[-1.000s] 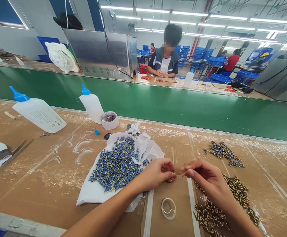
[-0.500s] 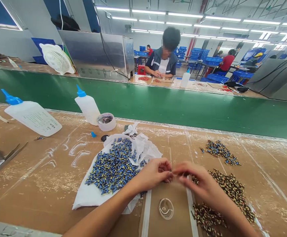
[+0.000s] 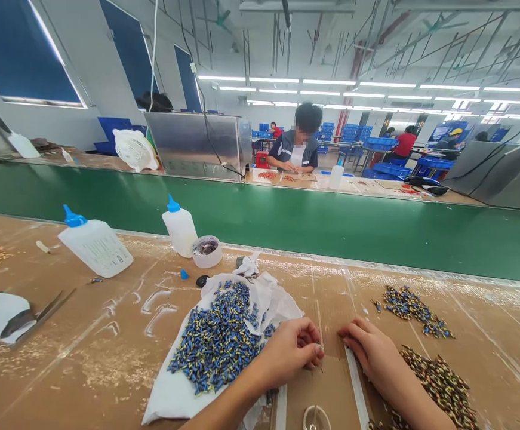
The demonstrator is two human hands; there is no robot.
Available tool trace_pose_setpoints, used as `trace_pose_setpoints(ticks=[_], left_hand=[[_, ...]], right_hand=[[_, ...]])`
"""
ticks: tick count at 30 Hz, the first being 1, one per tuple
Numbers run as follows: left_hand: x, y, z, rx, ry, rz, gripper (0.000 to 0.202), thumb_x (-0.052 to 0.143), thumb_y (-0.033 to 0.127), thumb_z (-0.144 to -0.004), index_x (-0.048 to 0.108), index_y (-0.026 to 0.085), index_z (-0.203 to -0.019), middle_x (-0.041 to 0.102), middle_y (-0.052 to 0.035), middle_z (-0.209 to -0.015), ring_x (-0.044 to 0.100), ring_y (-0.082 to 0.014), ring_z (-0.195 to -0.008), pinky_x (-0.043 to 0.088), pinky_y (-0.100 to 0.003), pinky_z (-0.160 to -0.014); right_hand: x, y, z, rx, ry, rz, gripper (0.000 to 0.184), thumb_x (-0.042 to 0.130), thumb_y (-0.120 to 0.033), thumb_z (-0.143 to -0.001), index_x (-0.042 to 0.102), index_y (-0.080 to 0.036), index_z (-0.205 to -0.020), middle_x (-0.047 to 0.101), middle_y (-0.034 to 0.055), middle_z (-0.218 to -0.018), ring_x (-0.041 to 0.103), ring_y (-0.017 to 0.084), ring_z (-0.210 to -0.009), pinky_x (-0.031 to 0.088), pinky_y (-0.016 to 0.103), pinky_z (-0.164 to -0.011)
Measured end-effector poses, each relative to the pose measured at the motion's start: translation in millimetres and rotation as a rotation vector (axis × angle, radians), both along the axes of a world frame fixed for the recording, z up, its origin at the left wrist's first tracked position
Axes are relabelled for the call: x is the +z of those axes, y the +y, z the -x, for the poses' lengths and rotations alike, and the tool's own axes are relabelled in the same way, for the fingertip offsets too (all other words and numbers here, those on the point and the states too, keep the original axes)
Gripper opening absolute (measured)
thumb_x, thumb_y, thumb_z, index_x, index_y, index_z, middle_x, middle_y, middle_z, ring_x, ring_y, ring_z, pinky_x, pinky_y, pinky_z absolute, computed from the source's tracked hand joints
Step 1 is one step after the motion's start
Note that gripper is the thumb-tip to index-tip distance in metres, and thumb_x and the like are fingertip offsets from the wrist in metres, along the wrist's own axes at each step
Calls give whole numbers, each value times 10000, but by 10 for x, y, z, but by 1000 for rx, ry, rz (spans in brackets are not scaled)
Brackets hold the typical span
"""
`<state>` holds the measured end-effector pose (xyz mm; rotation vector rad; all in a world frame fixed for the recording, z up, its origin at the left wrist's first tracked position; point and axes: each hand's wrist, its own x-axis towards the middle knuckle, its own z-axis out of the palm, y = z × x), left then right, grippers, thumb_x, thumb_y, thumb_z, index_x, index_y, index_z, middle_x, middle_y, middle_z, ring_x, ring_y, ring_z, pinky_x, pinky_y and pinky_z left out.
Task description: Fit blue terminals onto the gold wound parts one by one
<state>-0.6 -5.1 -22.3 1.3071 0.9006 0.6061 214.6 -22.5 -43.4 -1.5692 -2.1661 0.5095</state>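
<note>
My left hand (image 3: pixel 296 347) is closed in a pinch beside the blue-and-yellow pile, its thumb and index finger on a tiny piece I cannot make out. My right hand (image 3: pixel 374 352) rests low over the cardboard, fingers bent and held together; whatever is between them is hidden. Many small blue-and-yellow pieces (image 3: pixel 219 340) lie heaped on a white cloth (image 3: pixel 165 397) left of my hands. Beyond my right wrist spreads a heap of small dark-and-cream curved pieces (image 3: pixel 448 388). A small clear round dish (image 3: pixel 317 418) sits below my hands, cut off by the frame's lower edge.
Two white bottles with blue nozzles, one tilted (image 3: pixel 96 248) and one upright (image 3: pixel 180 230), stand left beside a tape roll (image 3: pixel 206 252). Tweezers (image 3: pixel 56 303) lie farther left. A smaller pile (image 3: pixel 416 310) lies right. Across the green belt (image 3: pixel 286 218), another person (image 3: pixel 298 143) works.
My right hand has drawn away from my left to the right and down toward the cardboard. My left hand keeps its pinch. The view has tilted upward, so the table sits lower.
</note>
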Motion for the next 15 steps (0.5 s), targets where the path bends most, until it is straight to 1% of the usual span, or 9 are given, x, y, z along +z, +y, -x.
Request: trace_pose_setpoints(ticks=[3, 6, 9, 11, 13, 15], left_hand=[[-12, 8, 13, 22, -12, 4, 103, 565, 189, -705, 528, 150, -793, 658, -37, -734, 597, -122, -625, 464, -224, -556], [3, 13, 27, 29, -17, -22, 108, 572, 198, -708, 544, 146, -798, 652, -31, -721, 589, -117, -610, 462, -222, -560], [35, 23, 47, 36, -8, -78, 113, 573, 205, -727, 573, 140, -819, 650, -27, -724, 572, -109, -590, 451, -216, -551], [59, 34, 58, 50, -2, -120, 107, 579, 210, -738, 585, 139, -819, 644, -21, -715, 566, -110, -589, 445, -215, -550], [81, 45, 65, 68, -2, -156, 103, 582, 218, -753, 589, 141, -820, 638, -16, -704, 578, -122, -614, 456, -227, -575], [100, 53, 68, 85, 14, -181, 112, 581, 236, -771, 596, 141, -828, 643, -21, -707, 597, -140, -645, 472, -244, -606]], right_hand=[[-3, 23, -23, -1, 53, -32, 332, 337, -222, -950, 667, -189, -950, 594, 94, -884, 594, 232, -822, 468, 338, -742], [61, 67, -73, -16, 167, -46, 322, 357, -270, -957, 667, -186, -928, 618, 93, -885, 602, 228, -827, 473, 331, -744], [186, 109, -83, -63, 265, -69, 292, 434, -347, -941, 683, -194, -926, 662, 87, -879, 617, 238, -829, 475, 335, -727], [290, 130, -36, -89, 315, -74, 272, 493, -377, -915, 700, -201, -921, 689, 80, -875, 629, 245, -813, 477, 343, -708], [392, 147, 51, -107, 403, -43, 251, 543, -386, -887, 710, -202, -921, 708, 72, -873, 640, 245, -796, 485, 351, -704], [467, 162, 156, -124, 555, 30, 253, 592, -401, -854, 711, -188, -921, 718, 69, -846, 650, 237, -764, 501, 352, -698]])
